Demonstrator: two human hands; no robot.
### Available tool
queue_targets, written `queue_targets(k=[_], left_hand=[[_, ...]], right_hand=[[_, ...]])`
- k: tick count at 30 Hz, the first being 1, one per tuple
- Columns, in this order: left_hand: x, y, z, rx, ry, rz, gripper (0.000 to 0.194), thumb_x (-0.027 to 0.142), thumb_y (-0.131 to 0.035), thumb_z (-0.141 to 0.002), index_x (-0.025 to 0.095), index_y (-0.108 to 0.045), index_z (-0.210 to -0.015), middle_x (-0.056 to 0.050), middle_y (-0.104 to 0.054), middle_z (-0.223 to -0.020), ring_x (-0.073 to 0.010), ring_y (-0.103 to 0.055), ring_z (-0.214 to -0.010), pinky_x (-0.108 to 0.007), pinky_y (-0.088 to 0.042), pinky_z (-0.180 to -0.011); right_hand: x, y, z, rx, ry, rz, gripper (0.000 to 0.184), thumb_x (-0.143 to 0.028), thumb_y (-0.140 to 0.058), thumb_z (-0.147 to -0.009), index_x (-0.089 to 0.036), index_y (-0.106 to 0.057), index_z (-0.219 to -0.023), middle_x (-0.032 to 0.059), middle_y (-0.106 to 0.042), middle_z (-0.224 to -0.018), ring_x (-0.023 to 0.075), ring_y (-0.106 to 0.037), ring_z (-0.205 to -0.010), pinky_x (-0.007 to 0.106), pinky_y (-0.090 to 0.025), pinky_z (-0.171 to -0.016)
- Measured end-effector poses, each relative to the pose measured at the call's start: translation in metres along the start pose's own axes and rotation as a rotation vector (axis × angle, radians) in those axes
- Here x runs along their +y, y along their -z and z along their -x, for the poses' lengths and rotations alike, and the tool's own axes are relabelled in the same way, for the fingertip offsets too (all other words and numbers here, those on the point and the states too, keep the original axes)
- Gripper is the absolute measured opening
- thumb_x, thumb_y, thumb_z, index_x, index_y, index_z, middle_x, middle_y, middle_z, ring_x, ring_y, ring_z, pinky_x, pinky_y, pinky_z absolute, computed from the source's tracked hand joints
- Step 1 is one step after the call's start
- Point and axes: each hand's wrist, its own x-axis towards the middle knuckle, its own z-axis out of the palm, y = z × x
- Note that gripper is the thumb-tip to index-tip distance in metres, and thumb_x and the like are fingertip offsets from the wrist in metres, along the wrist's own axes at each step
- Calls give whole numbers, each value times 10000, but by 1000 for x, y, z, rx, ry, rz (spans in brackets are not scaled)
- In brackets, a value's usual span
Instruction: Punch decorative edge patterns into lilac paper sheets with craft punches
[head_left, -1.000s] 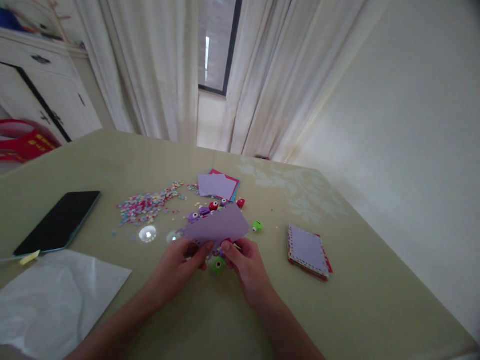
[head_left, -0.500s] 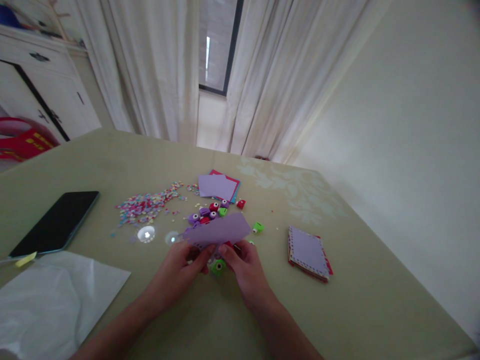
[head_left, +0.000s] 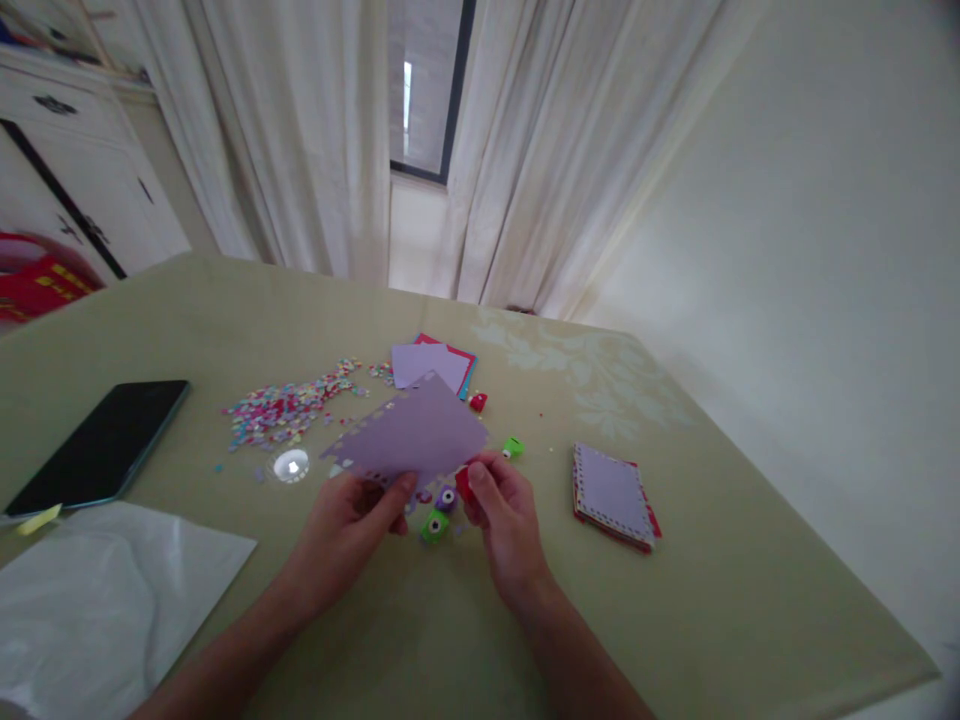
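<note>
My left hand point(head_left: 352, 530) pinches the near edge of a purple sheet of paper point(head_left: 416, 430), thumb on top. Small cut-outs run along the sheet's left and lower edges. In my right hand point(head_left: 506, 520) is a small red paper punch point(head_left: 466, 486), close to the sheet's right corner; whether the two touch I cannot tell. Just below the sheet lie a purple paper punch point(head_left: 445, 498) and a green paper punch point(head_left: 434, 526). Another green punch point(head_left: 512, 447) and a red punch point(head_left: 478, 401) sit beyond my right hand. The raised sheet hides the other punches.
Punched paper bits point(head_left: 289, 410) are heaped left of the sheet. Behind it is a stack of coloured paper point(head_left: 420, 361). A pile of edge-punched sheets point(head_left: 615, 495) lies right. On the left are a phone point(head_left: 101, 445), a white plastic bag point(head_left: 127, 590) and a shiny clear disc point(head_left: 291, 465).
The purple sheet has turned and tilted up, showing more of its face and cut-outs. My right hand has drawn away from my left, with the red punch now clear of the near edge.
</note>
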Motion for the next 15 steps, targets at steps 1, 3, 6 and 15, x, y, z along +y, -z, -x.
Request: queue_targets(k=[1, 3, 6, 15], left_hand=[[0, 1, 0, 6, 2, -2, 442, 590, -702, -854, 202, -712, -642, -39, -697, -544, -189, -643, -493, -263, -463, -470], [2, 2, 0, 5, 4, 13, 437, 588, -697, -859, 200, -727, -660, -39, -699, -551, -186, -641, -495, -260, -458, -470], [6, 3, 1, 0, 0, 47, 411, 576, -702, -854, 200, -765, -701, -34, -701, -552, -189, -649, -498, -260, -470, -471], [10, 4, 3, 6, -45, 89, 386, 541, -701, -883, 202, -785, -719, -15, -684, -543, -174, -649, -505, -252, -498, -498]], right_hand=[[0, 2, -1, 47, 10, -24, 476, -654, -835, -810, -202, -722, -909, -18, -565, -696, 119, -426, -588, 248, -320, -526], [-1, 6, -5, 128, 21, -45, 495, -677, -797, -838, -196, -743, -942, -6, -575, -713, 126, -449, -611, 249, -337, -540], [-1, 11, -11, 172, 39, -7, 514, -695, -756, -864, -189, -764, -960, 8, -597, -747, 134, -475, -637, 259, -367, -569], [1, 13, -7, -41, 213, 738, 233, -446, -726, -978, -223, -700, -915, 29, -677, -800, 202, -584, -719, 332, -412, -699]])
